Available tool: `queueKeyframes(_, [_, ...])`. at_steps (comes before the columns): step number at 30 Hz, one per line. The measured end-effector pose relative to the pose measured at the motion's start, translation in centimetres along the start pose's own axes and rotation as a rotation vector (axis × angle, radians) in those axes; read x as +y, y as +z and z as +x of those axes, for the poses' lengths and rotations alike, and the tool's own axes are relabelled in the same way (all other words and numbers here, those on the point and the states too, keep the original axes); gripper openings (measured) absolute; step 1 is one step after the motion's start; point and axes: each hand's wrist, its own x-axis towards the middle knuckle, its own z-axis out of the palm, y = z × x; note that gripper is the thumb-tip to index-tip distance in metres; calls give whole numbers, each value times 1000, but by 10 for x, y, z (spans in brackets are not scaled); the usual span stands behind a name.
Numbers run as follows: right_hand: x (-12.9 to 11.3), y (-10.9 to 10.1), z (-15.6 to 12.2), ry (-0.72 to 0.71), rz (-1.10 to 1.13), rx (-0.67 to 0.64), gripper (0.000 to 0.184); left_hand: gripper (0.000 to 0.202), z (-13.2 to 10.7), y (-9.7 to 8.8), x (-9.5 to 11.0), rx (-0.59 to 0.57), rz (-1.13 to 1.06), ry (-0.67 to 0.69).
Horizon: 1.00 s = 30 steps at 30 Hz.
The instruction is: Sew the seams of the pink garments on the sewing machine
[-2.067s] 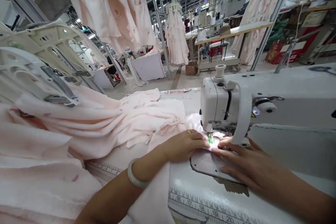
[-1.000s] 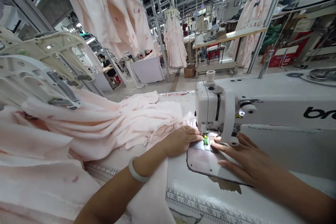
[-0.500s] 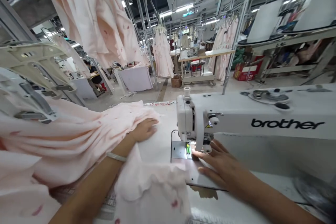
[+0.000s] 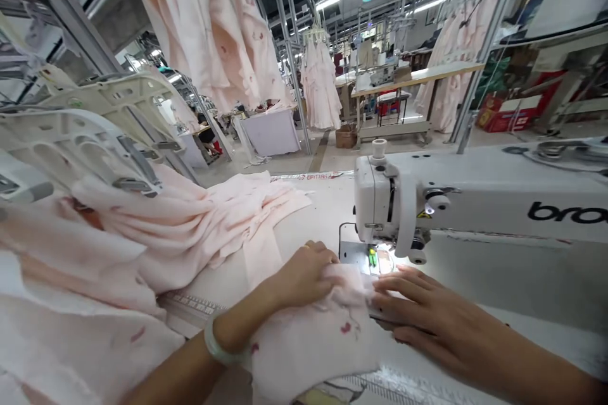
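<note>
A white Brother sewing machine (image 4: 456,202) stands on the table, its lit needle area (image 4: 375,258) just beyond my fingers. My left hand (image 4: 304,275) rests with fingers curled over the edge of a pale pink fabric piece (image 4: 313,338) with small red marks, in front of the needle. A pale bangle (image 4: 213,347) circles that wrist. My right hand (image 4: 427,316) lies flat, fingers spread, on the fabric's right edge and the machine bed.
A heap of pink fabric (image 4: 190,228) lies at the left, under white plastic hanger racks (image 4: 90,133). Pink garments (image 4: 213,19) hang overhead and further back (image 4: 320,82). A ruler strip (image 4: 190,304) runs along the table. Other workstations (image 4: 403,82) stand behind.
My left hand left the fabric heap at the back left and came to the pink piece in front of the needle. That piece now lies bunched under both hands.
</note>
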Motion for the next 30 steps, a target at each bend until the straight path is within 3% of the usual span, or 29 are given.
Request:
queueKeyframes(5, [-7,3,3,-26,87,-24,17,32,-10,0,25,-102,-78,-158])
queueKeyframes(10, [-5,5,3,58,44,177,32,35,5,-8,26,-159,-458,-228])
queueKeyframes(14, [-5,8,0,223,103,139,34,31,20,-7,32,-194,-550,-200])
queueKeyframes(16, [-8,10,1,251,139,132,36,40,25,-4,36,-181,-531,-186])
queueKeyframes(19, [-16,8,5,173,294,36,29,56,27,3,38,-175,-545,-204])
queueKeyframes(22, [-22,2,7,62,435,-66,28,48,28,7,35,-173,-591,-241])
queueKeyframes(27, [-12,-3,1,-7,194,208,11,45,28,5,34,-289,-626,-294])
queueKeyframes(30, [-2,1,0,-28,57,176,18,42,29,1,33,-358,-607,-246])
